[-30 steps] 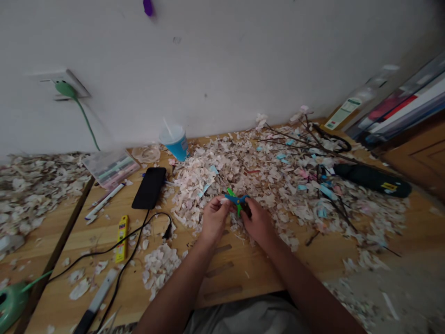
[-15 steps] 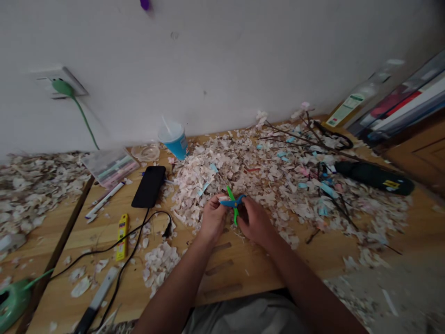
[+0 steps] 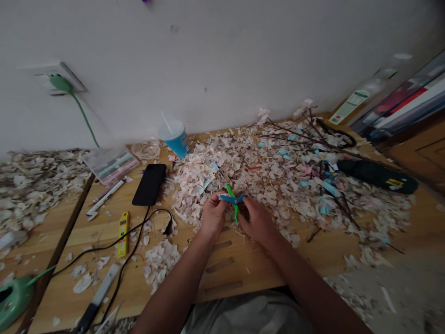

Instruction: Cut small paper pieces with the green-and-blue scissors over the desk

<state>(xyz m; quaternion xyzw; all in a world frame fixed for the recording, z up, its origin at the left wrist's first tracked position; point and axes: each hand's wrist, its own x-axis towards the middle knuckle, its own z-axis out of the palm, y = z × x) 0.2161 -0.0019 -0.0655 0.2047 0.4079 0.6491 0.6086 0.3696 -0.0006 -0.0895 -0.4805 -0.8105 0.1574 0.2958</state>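
Observation:
My right hand point(image 3: 257, 219) is closed round the handles of a pair of blue and green scissors point(image 3: 235, 201). Their blades stand apart, the green one pointing up and away, the blue one pointing left. At the blue blade's tip my left hand point(image 3: 213, 214) is closed in a pinch; whatever lies between its fingers is too small and hidden to make out. Just beyond both hands spreads a heap of pale pinkish petals point(image 3: 194, 174), with a few light blue scraps point(image 3: 205, 185) among them. A smaller petal pile point(image 3: 162, 260) lies left of my left forearm.
Left on the wooden table point(image 3: 139, 287) are a black phone point(image 3: 149, 184), a yellow box point(image 3: 123, 234), a cutter knife point(image 3: 99, 294) and a black cable point(image 3: 141, 236). A blue cup point(image 3: 177, 141) stands behind. Blossom branches point(image 3: 313, 137), a dark green umbrella-like roll point(image 3: 377, 175) and a bottle point(image 3: 354, 104) are right.
The view has shifted slightly. A pale piece seen at my left fingertips earlier is now barely visible. Both hands and the opened scissors stay in nearly the same place.

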